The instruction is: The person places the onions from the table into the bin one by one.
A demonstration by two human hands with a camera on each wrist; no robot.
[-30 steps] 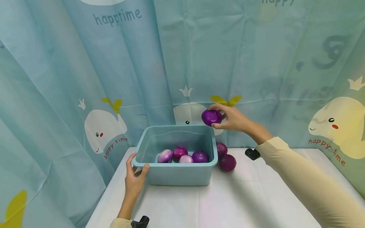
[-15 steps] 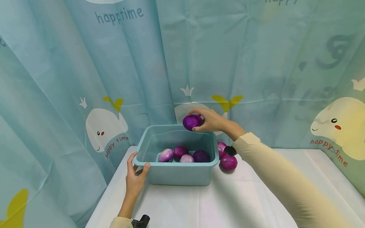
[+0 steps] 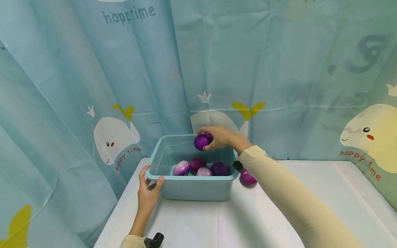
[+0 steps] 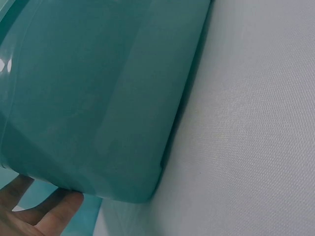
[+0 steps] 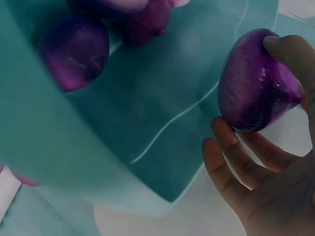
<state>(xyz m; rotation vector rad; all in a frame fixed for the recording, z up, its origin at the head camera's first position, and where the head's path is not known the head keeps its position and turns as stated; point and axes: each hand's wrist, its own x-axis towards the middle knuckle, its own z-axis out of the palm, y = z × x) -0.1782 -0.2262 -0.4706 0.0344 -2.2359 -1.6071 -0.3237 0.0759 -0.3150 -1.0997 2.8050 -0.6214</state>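
One glossy, bulbous onion (image 3: 201, 142) in right fingers (image 5: 237, 153) (smooth, round-cornered bin (image 3: 195, 189) below).

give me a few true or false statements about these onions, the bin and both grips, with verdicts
1. The right grip holds a purple onion. True.
2. The left grip holds an onion too. False: it holds the blue bin at its near left corner.
3. Four onions show inside the bin. True.
4. The bin lies on its side. False: it stands upright on the white table.
5. At least one onion outside the bin lies to its right. True.
6. The held onion touches those in the bin. False: it is held apart from them.
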